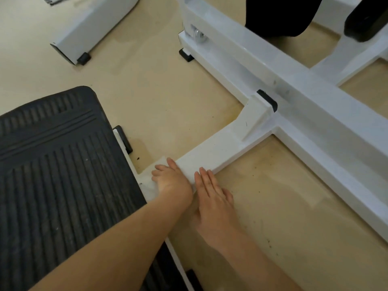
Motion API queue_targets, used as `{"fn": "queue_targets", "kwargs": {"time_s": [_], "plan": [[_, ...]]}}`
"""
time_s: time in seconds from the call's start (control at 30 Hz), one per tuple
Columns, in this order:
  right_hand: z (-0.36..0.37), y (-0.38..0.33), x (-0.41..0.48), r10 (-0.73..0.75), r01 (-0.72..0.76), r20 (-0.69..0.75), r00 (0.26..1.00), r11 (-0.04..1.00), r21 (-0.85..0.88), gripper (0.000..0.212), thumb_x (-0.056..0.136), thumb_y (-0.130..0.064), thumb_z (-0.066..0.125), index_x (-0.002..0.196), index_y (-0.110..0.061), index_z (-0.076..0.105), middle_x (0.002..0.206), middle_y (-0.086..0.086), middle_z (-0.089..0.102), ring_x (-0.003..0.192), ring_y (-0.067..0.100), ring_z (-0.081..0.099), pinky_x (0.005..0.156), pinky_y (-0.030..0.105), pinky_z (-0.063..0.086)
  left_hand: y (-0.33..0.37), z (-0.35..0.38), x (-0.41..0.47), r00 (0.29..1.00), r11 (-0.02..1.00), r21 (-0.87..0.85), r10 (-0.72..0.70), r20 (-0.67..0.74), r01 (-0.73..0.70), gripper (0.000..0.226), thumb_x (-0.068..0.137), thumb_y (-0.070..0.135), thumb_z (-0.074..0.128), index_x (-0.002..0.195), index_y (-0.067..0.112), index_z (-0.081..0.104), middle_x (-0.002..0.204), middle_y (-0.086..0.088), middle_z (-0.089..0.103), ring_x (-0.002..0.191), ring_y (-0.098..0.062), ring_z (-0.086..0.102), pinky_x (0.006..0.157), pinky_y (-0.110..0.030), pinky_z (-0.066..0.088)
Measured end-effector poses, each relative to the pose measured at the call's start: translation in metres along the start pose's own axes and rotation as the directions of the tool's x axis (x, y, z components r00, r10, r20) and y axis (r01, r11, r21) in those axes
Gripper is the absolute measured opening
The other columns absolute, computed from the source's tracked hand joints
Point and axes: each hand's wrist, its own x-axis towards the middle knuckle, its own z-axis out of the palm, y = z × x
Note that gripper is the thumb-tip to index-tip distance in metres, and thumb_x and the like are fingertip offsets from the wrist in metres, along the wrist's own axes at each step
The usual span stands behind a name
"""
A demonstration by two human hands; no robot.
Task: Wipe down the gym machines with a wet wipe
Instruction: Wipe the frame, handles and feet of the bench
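The left hand (pixel 171 179) is pressing the wet wipe (pixel 149 186) down with open fingers on the low white bar (pixel 210 154), beside the black footplate (pixel 63 164), and the right hand (pixel 212 196) is lying flat with straight fingers next to it.

Beneath you spreads a smooth beige floor (pixel 157 91), glossy enough to carry soft pale reflections. A small dark crumb (pixel 138 158) lies on it near the middle of your view, and fine dark specks (pixel 269 243) dot the floor to the lower right. A faint yellowish stain (pixel 232 120) tints it further up, right of centre.
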Motion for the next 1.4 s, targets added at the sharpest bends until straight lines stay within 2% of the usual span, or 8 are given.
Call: {"fn": "queue_targets", "kwargs": {"time_s": [0.27,0.47,0.63,0.77,0.9,1.03,1.2,1.4], "plan": [[-0.020,0.047,-0.010,0.244,-0.228,-0.054,0.968,0.951,0.210,0.076,0.095,-0.015,0.047,0.155,-0.019,-0.001,0.162,-0.007,-0.003,0.148,0.008,-0.003,0.116,0.020,0.002,0.079,-0.028,0.015,0.820,0.901,-0.088,0.342,-0.459,-0.424,0.088,0.100,0.044,0.037,0.145,-0.008,-0.018,0.155,-0.031,-0.012,0.146,-0.043,-0.004,0.120,-0.048,0.005],[-0.043,0.083,-0.031,0.541,-0.509,0.106,0.834,0.682,0.525,0.064,0.094,-0.014,0.049,0.151,-0.028,0.024,0.146,-0.002,0.042,0.126,0.013,0.049,0.102,0.025,0.041,0.105,-0.029,0.023,0.623,0.676,-0.297,0.306,-0.720,-0.675,0.089,0.095,0.058,0.036,0.150,-0.006,0.006,0.159,-0.019,0.014,0.147,-0.030,0.015,0.119,-0.041,0.010],[-0.038,0.096,-0.032,0.580,-0.558,0.243,0.778,0.459,0.691,0.041,0.084,-0.002,0.054,0.114,-0.029,0.058,0.116,-0.003,0.063,0.090,0.011,0.064,0.060,0.015,0.045,0.122,-0.070,0.009,0.666,0.190,-0.639,0.247,-0.704,-0.745,0.083,0.096,0.048,0.047,0.153,0.007,0.001,0.157,-0.010,0.020,0.142,-0.024,0.023,0.115,-0.032,0.019],[-0.040,0.095,-0.042,0.561,-0.521,0.209,0.801,0.483,0.703,0.037,0.082,0.008,0.050,0.088,-0.026,0.062,0.084,0.001,0.067,0.065,0.013,0.060,0.052,0.012,0.039,0.137,-0.102,0.001,0.647,0.168,-0.625,0.149,-0.748,-0.762,0.082,0.092,0.047,0.055,0.150,0.004,0.015,0.146,-0.013,0.037,0.133,-0.027,0.036,0.111,-0.038,0.031],[-0.070,0.094,-0.036,0.585,-0.421,0.042,0.810,0.530,0.737,0.042,0.085,0.007,0.049,0.096,-0.032,0.062,0.101,-0.003,0.068,0.071,0.008,0.064,0.057,0.011,0.043,0.128,-0.109,0.005,0.681,0.057,-0.690,0.242,-0.691,-0.721,0.082,0.089,0.049,0.060,0.151,0.017,0.018,0.151,0.000,0.036,0.138,-0.018,0.035,0.111,-0.034,0.032],[-0.109,0.069,0.005,0.443,-0.235,-0.125,0.888,0.670,0.704,0.053,0.094,-0.016,0.048,0.139,-0.043,0.039,0.128,-0.024,0.049,0.105,-0.009,0.054,0.079,0.011,0.046,0.106,-0.110,-0.004,0.790,-0.401,-0.846,0.357,-0.499,-0.353,0.052,0.095,0.036,0.053,0.145,0.033,0.039,0.143,0.009,0.048,0.129,-0.011,0.046,0.102,-0.027,0.037],[-0.126,0.048,0.039,0.388,-0.196,-0.108,0.915,0.665,0.721,0.069,0.090,-0.010,0.044,0.146,-0.046,0.024,0.140,-0.016,0.048,0.128,0.004,0.047,0.102,0.039,0.048,0.104,-0.107,0.004,0.657,-0.018,-0.714,0.375,-0.654,-0.700,0.050,0.100,0.025,0.047,0.148,0.025,0.031,0.120,0.000,0.062,0.111,-0.014,0.059,0.095,-0.026,0.046],[-0.147,0.050,0.026,0.394,-0.157,-0.277,0.877,0.777,0.609,0.068,0.093,-0.011,0.046,0.148,-0.042,0.020,0.140,-0.018,0.040,0.117,0.003,0.050,0.087,0.022,0.045,0.131,-0.151,0.002,0.686,0.396,-0.578,0.225,-0.692,-0.713,0.031,0.103,0.031,0.030,0.085,0.011,0.045,0.070,0.002,0.046,0.071,-0.021,0.051,0.066,-0.033,0.038]]}}
